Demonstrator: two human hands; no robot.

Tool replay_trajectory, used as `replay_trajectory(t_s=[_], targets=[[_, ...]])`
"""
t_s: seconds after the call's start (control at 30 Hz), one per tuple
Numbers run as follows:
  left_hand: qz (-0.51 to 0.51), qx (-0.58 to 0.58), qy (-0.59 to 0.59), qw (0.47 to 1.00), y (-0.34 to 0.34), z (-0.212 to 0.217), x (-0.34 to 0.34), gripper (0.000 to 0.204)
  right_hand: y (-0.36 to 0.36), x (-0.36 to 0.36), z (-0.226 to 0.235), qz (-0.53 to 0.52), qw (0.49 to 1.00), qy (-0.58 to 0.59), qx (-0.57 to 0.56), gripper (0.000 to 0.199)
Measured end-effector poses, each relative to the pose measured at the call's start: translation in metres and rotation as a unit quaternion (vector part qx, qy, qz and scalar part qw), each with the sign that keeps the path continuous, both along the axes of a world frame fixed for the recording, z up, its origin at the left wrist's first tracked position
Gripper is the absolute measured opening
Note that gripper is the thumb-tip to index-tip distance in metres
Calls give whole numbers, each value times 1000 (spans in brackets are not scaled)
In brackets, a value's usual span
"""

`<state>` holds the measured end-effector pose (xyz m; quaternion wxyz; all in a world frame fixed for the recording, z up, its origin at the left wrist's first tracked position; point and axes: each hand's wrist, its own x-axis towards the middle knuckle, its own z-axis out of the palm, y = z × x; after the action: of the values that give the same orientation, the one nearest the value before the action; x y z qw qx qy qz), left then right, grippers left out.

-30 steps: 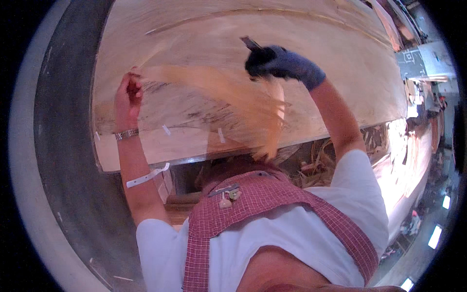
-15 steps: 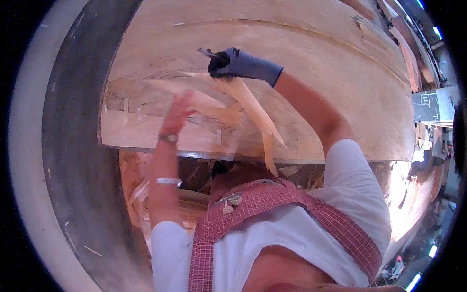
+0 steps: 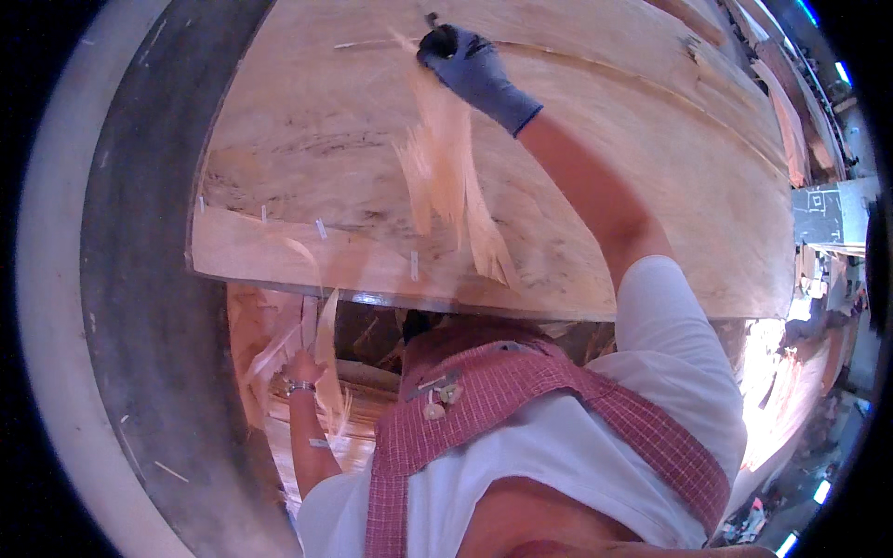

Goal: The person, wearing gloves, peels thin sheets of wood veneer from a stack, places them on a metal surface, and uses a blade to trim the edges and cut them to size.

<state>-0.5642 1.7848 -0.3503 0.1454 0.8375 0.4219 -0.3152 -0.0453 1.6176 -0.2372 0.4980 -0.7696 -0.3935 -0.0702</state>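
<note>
My right hand (image 3: 470, 70), in a grey-blue glove with dark fingertips, is over the far part of a broad wood veneer sheet (image 3: 595, 186). It is closed round a small dark tool (image 3: 432, 19), whose tip pokes out beyond the fingers. A torn, splintered veneer piece (image 3: 442, 158) stretches from beside the glove toward me over the sheet; whether the glove grips it too is hidden. My bare left hand (image 3: 305, 367) is low beyond the sheet's near left edge. A long, curled veneer strip (image 3: 326, 344) passes close beside it; blur hides whether the fingers hold it.
Several short pale tape pieces (image 3: 414, 266) lie along the sheet's near left part. A long crack (image 3: 567, 54) runs across its far side. Veneer scraps (image 3: 256, 325) are heaped below the near edge. A dark floor strip (image 3: 149, 242) curves along the left.
My right hand has moved farther away over the sheet with the tool. My left hand has dropped from above the sheet to below its near edge. The torn veneer has shifted and spread.
</note>
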Motion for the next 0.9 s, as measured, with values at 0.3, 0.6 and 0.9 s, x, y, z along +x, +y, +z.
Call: replay_trajectory(t_s=[0.3, 0.6, 0.9], targets=[[150, -240, -633, 721, -44, 73, 283, 64, 54, -75, 27, 182, 978, 106, 7, 41], [353, -217, -573, 707, -14, 53, 203, 24, -94, -115, -152, 286, 890, 265, -235, 50], [428, -245, -536, 685, -5, -56, 139, 22, -98, -135, -136, 261, 909, 200, -257, 43]])
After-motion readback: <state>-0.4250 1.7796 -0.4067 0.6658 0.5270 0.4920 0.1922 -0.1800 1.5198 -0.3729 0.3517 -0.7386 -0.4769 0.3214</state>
